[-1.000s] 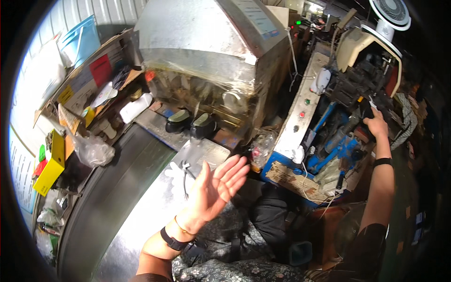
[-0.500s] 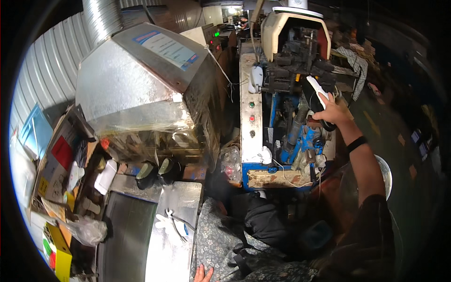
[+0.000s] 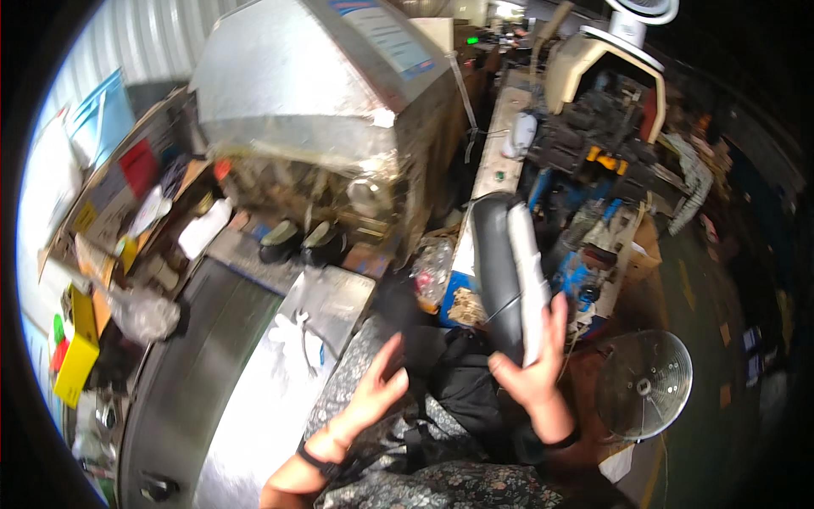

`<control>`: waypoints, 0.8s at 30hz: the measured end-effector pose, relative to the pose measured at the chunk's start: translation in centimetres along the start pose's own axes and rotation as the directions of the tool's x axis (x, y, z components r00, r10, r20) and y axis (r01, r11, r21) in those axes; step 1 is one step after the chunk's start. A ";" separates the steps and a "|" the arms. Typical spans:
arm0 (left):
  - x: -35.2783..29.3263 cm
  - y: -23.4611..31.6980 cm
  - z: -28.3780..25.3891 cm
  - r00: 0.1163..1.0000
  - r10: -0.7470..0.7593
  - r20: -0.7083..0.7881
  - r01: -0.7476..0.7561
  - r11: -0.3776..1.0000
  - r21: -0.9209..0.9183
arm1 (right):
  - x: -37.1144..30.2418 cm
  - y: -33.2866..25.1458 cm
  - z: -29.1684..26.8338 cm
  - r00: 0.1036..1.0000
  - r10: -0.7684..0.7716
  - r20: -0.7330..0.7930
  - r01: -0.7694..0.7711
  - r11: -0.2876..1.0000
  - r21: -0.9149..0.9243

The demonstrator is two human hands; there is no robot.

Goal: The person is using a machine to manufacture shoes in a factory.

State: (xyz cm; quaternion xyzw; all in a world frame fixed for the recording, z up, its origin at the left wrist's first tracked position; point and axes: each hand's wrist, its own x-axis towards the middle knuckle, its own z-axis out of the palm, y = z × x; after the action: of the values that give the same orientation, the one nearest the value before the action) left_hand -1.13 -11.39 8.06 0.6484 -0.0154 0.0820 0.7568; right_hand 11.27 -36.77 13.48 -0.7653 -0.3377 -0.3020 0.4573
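Observation:
A long black shoe (image 3: 498, 271) with a white sole is upright in front of me, slightly blurred by motion. My right hand (image 3: 538, 377) grips its lower end, thumb on one side and fingers on the other along the white sole. To the left, my left hand (image 3: 377, 394) is raised with nothing in it, fingers apart and pointing toward the shoe without touching it. Behind the shoe stands a dark machine (image 3: 585, 127) with blue and yellow parts, partly hidden by it.
Two dark shoes (image 3: 325, 244) stand by the metal hood (image 3: 280, 85), beside a dark conveyor belt (image 3: 199, 339). A wrench (image 3: 303, 331) lies on the pale metal worktop (image 3: 254, 416). Boxes and a plastic bag (image 3: 144, 316) crowd the left; a round wire-guarded fan (image 3: 644, 386) is at right.
My right hand has drawn the shoe away from the machine toward me. My left hand has risen from the lower edge. The view has shifted, showing the fan more fully.

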 end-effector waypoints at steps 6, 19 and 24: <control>-1.3 0.7 -4.6 0.870 -0.432 -0.238 0.267 0.818 -0.510 | -4.1 -5.8 5.3 0.802 -0.142 0.580 -0.158 0.886 0.436; -7.0 -1.9 -14.5 0.961 -0.079 -0.263 0.260 0.569 0.780 | -10.4 1.8 4.0 -0.096 0.041 0.995 -0.955 -0.284 -0.081; -7.2 -8.6 -21.1 0.914 0.058 -0.401 0.382 0.203 0.902 | -9.2 1.7 7.8 0.146 0.510 0.848 -0.816 -0.422 0.395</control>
State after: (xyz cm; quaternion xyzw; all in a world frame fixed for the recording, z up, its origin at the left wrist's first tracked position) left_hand -8.73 7.38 -4.64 0.9475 0.2429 0.1052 0.1794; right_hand 8.41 -32.53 2.39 -0.4030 0.0836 0.4274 0.8049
